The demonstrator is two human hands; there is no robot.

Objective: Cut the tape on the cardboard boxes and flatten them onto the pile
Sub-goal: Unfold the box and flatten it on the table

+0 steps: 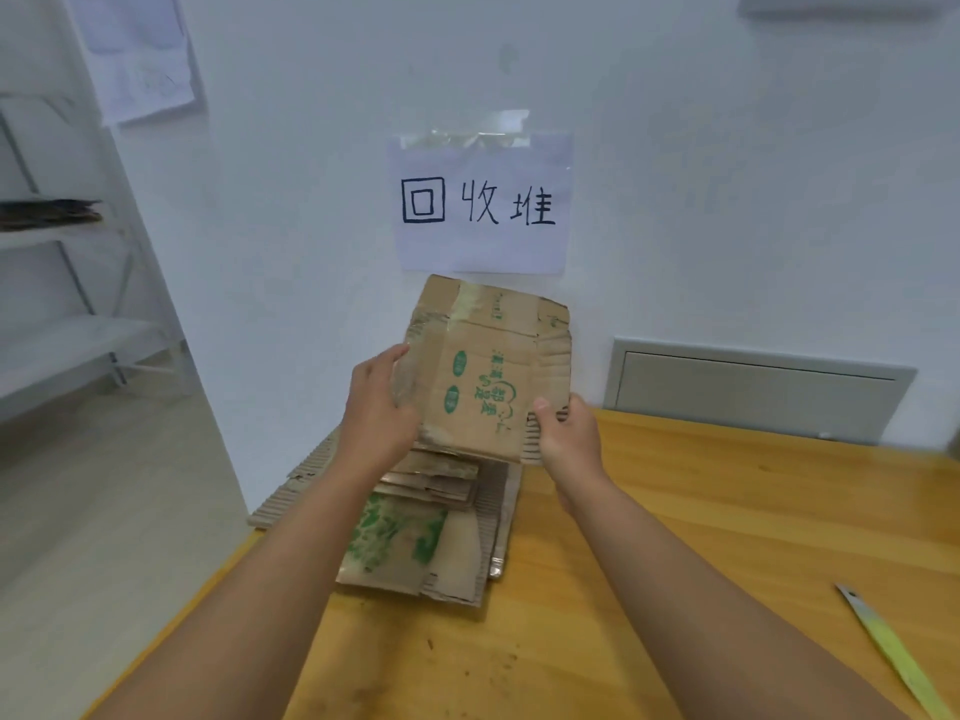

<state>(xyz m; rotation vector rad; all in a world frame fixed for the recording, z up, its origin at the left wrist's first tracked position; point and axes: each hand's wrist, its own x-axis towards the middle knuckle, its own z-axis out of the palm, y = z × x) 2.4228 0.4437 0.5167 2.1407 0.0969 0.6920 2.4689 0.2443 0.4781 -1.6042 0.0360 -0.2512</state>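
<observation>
both hands hold a flattened box above the pile; yellow cutter right on table.

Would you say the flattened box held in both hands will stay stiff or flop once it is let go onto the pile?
The flattened box probably bends at its creases, since its flaps look crumpled. It seems light: the left hand and right hand hold only its edges. It may slide off the uneven pile.

Two bare forearms reach in from the bottom edge, ending in the left hand and right hand. No sleeves, watch or rings appear visible, though details blur.
</observation>
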